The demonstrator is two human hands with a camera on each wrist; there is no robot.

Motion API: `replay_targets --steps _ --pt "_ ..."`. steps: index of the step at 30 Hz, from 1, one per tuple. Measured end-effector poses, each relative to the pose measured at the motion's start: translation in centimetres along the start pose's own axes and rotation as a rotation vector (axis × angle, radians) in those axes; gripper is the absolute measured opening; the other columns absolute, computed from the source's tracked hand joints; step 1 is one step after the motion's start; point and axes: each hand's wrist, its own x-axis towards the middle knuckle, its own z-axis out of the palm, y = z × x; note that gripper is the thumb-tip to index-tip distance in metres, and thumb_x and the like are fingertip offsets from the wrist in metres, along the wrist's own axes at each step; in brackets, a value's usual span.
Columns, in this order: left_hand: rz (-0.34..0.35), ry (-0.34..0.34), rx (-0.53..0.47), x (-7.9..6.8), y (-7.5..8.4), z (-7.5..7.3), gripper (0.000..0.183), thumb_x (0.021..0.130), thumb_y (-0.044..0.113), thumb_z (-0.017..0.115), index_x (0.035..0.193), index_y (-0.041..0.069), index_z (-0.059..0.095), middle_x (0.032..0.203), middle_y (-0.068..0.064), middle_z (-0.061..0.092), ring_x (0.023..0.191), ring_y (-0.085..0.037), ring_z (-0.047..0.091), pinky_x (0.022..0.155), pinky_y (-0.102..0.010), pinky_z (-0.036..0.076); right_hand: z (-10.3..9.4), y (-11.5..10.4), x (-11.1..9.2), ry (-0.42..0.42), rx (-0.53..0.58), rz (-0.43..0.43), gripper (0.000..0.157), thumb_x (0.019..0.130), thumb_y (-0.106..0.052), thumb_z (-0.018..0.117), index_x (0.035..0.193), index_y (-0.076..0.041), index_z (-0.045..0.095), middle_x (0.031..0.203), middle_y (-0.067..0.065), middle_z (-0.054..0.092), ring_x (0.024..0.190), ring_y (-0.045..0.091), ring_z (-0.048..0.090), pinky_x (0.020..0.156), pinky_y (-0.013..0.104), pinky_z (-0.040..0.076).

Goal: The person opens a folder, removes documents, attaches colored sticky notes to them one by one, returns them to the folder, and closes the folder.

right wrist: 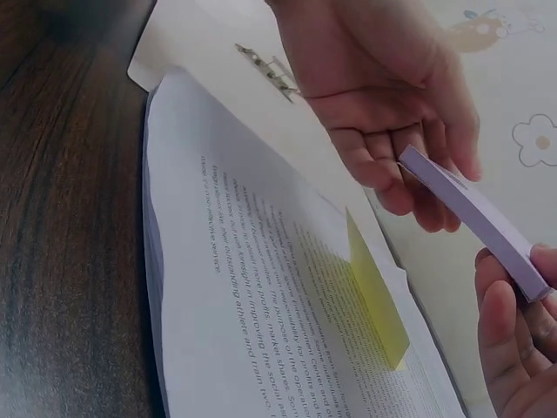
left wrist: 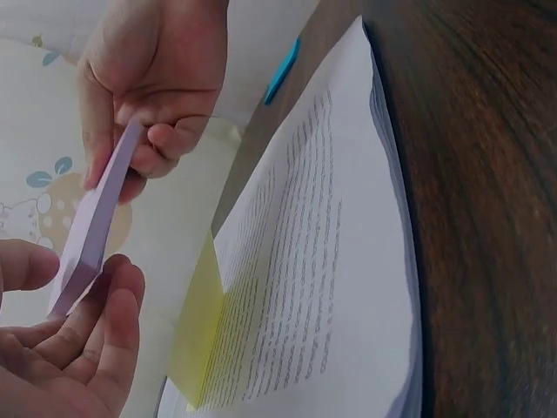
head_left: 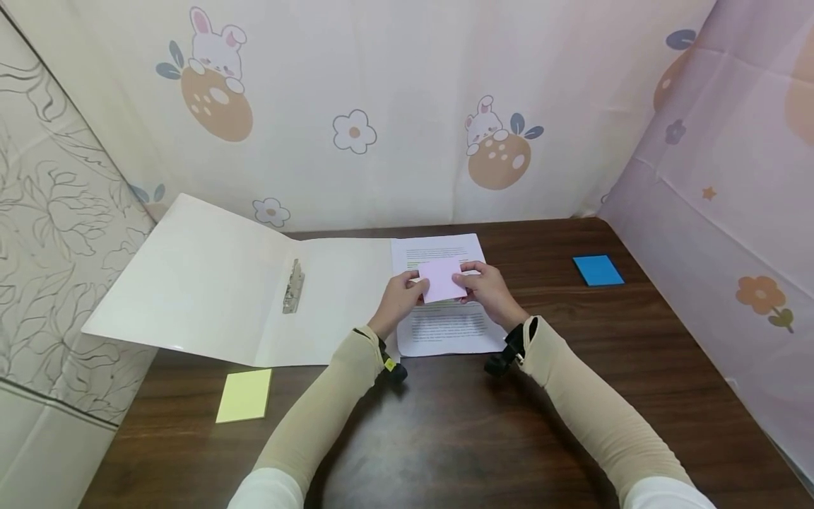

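A lilac sticky note pad (head_left: 440, 281) is held above a stack of printed sheets (head_left: 448, 336). My left hand (head_left: 399, 300) pinches its left edge between thumb and fingers. On the opposite edge, my right hand (head_left: 492, 293) grips it the same way. Both wrist views show the pad's thick side, slightly bent in the right one. From the top sheet a single yellow sticky note (left wrist: 198, 322) sticks up at an angle beneath the hands; in the head view the pad and hands hide it. Some printed lines bear yellow-green highlighting.
An open white folder (head_left: 197, 283) with a metal clip (head_left: 292, 286) lies left of the sheets, its cover angled up toward the side wall. A yellow sticky note pad (head_left: 244, 396) is at front left, a blue one (head_left: 598, 271) at back right. Patterned curtains (head_left: 407, 177) border the table.
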Motion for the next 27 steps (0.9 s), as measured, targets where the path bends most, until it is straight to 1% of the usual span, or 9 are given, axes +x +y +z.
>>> replay_targets --steps 4,7,10,13,16,17,20,24,27 --pt "-0.007 0.004 -0.038 -0.1 0.1 0.1 0.048 0.098 0.027 0.056 0.141 0.007 0.049 0.109 -0.011 0.07 0.094 -0.02 0.069 0.088 -0.034 0.055 0.2 0.2 0.0 0.016 -0.047 -0.044 0.039 0.094 -0.013 0.062 0.129 0.0 0.049 0.096 0.007 0.064 0.067 0.012 0.061 0.061 0.026 0.055" --pt "-0.006 0.011 -0.058 -0.1 0.2 0.2 0.047 0.098 0.024 0.056 0.141 0.006 0.048 0.111 -0.011 0.07 0.095 -0.019 0.068 0.087 -0.032 0.055 0.5 0.4 0.1 0.037 -0.12 -0.092 0.051 0.091 -0.009 0.065 0.138 -0.005 0.045 0.109 0.014 0.058 0.069 0.014 0.059 0.059 0.025 0.055" --pt "-0.005 0.015 -0.072 -0.1 0.3 0.3 0.046 0.098 0.02 0.056 0.141 0.005 0.048 0.109 -0.011 0.071 0.094 -0.02 0.068 0.084 -0.031 0.056 0.7 0.5 0.1 0.033 -0.243 -0.161 0.061 0.089 -0.009 0.067 0.145 -0.011 0.042 0.128 0.018 0.05 0.068 0.017 0.058 0.06 0.027 0.056" --pt "-0.011 0.014 -0.074 -0.2 0.3 0.3 0.046 0.098 0.018 0.056 0.141 0.005 0.048 0.107 -0.011 0.071 0.095 -0.024 0.068 0.084 -0.031 0.055 0.8 0.5 -0.1 0.004 -0.367 -0.246 0.062 0.088 -0.01 0.07 0.145 -0.012 0.045 0.141 0.02 0.043 0.065 0.02 0.058 0.06 0.028 0.055" --pt "-0.013 0.011 -0.071 -0.2 0.3 0.2 0.045 0.098 0.018 0.056 0.14 0.006 0.05 0.106 -0.012 0.071 0.098 -0.027 0.068 0.083 -0.031 0.055 0.9 0.5 -0.3 -0.032 -0.473 -0.323 0.06 0.086 -0.013 0.073 0.142 -0.01 0.049 0.146 0.019 0.04 0.067 0.021 0.057 0.06 0.027 0.054" --pt "-0.014 0.01 -0.069 -0.2 0.3 0.2 0.044 0.098 0.018 0.056 0.14 0.006 0.05 0.106 -0.012 0.071 0.098 -0.027 0.068 0.082 -0.03 0.054 0.9 0.5 -0.3 -0.039 -0.503 -0.34 0.06 0.085 -0.015 0.074 0.141 -0.01 0.051 0.147 0.019 0.04 0.071 0.021 0.058 0.061 0.027 0.053" --pt "-0.011 0.011 -0.061 -0.2 0.2 0.2 0.043 0.098 0.018 0.056 0.139 0.006 0.052 0.105 -0.012 0.071 0.095 -0.025 0.068 0.081 -0.029 0.054 1.0 0.5 -0.3 -0.064 -0.58 -0.381 0.063 0.083 -0.022 0.078 0.139 -0.01 0.053 0.146 0.016 0.042 0.091 0.024 0.058 0.071 0.028 0.052" --pt "-0.008 0.013 -0.055 -0.1 0.1 0.1 0.043 0.098 0.019 0.056 0.138 0.006 0.053 0.105 -0.011 0.071 0.089 -0.019 0.066 0.082 -0.029 0.055 1.2 0.6 -0.3 -0.114 -0.641 -0.422 0.072 0.079 -0.027 0.081 0.141 -0.009 0.05 0.147 0.014 0.044 0.123 0.03 0.051 0.089 0.04 0.051" --pt "-0.01 0.007 -0.066 -0.1 -0.1 0.1 0.043 0.097 0.019 0.056 0.139 0.006 0.053 0.106 -0.011 0.071 0.089 -0.017 0.066 0.084 -0.031 0.055 1.3 0.8 -0.3 -0.152 -0.663 -0.424 0.079 0.077 -0.029 0.083 0.143 -0.008 0.045 0.149 0.015 0.042 0.134 0.034 0.045 0.097 0.048 0.049"
